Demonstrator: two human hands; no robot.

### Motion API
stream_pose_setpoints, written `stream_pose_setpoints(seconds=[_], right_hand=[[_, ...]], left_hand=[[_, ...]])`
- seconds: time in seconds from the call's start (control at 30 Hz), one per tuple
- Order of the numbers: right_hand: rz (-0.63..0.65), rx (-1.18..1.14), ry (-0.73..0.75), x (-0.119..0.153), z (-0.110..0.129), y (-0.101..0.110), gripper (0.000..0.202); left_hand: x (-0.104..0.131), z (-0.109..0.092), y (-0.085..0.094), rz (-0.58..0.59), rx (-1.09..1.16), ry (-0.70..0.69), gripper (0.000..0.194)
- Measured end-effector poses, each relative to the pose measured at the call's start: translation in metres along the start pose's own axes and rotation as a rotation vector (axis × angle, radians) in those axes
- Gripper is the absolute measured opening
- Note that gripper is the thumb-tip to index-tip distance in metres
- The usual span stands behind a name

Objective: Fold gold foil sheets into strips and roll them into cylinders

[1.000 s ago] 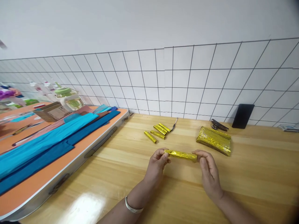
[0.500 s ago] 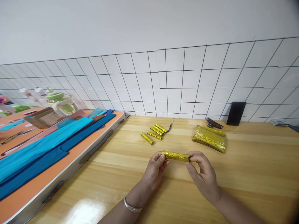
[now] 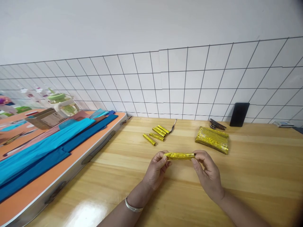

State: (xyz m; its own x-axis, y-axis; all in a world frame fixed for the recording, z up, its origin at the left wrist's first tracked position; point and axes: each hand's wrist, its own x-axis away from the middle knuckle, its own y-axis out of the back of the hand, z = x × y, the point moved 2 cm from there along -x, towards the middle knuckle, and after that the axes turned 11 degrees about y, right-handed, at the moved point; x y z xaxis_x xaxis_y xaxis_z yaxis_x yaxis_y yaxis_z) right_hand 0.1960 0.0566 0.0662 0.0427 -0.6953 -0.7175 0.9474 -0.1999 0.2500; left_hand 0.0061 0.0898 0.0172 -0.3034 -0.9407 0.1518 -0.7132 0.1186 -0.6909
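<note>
Between my two hands, above the wooden table (image 3: 113, 170), is a roll of shiny gold foil paper (image 3: 180, 156), held level. My left hand (image 3: 155, 170) pinches its left end with thumb and fingers; a silver bangle circles that wrist. At the other end, the thumb and fingers of my right hand (image 3: 208, 173) close on the roll. Beyond my hands lie several similar gold rolls (image 3: 149, 139) in a loose group. A stack of flat gold foil sheets (image 3: 211, 140) rests farther back on the right.
Behind the stack lies a dark hair claw clip (image 3: 217, 125). A black phone (image 3: 240, 114) leans on the tiled wall. A thin pen-like stick (image 3: 173, 125) is beside the rolls. Left, an orange-topped surface (image 3: 78, 143) bears blue paper (image 3: 71, 132), a cardboard box (image 3: 44, 118) and a green-lidded jug (image 3: 63, 104).
My right hand's thumb and fingers have closed on the right end of the roll. That end has risen slightly, so the roll is now level. My left hand keeps its grip.
</note>
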Motion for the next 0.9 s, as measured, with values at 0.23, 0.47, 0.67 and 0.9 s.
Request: stream_pose_setpoints(seconds=[0.23, 0.47, 0.67, 0.9], right_hand=[[-0.035, -0.115, -0.156, 0.000, -0.009, -0.002, 0.008], [0.016, -0.063, -0.080, -0.003, -0.015, 0.001, 0.008], [0.199, -0.020, -0.003, -0.009, -0.020, -0.001, 0.006], [0.312, -0.019, 0.099, -0.006, -0.019, -0.010, 0.003]], left_hand=[[0.002, -0.005, -0.004, 0.028, -0.031, -0.028, 0.015], [-0.002, -0.009, 0.001, -0.057, -0.091, -0.012, 0.019], [0.001, -0.026, -0.001, -0.163, -0.362, -0.144, 0.021], [0.016, -0.023, -0.022, 0.150, -0.763, -0.062, 0.022]])
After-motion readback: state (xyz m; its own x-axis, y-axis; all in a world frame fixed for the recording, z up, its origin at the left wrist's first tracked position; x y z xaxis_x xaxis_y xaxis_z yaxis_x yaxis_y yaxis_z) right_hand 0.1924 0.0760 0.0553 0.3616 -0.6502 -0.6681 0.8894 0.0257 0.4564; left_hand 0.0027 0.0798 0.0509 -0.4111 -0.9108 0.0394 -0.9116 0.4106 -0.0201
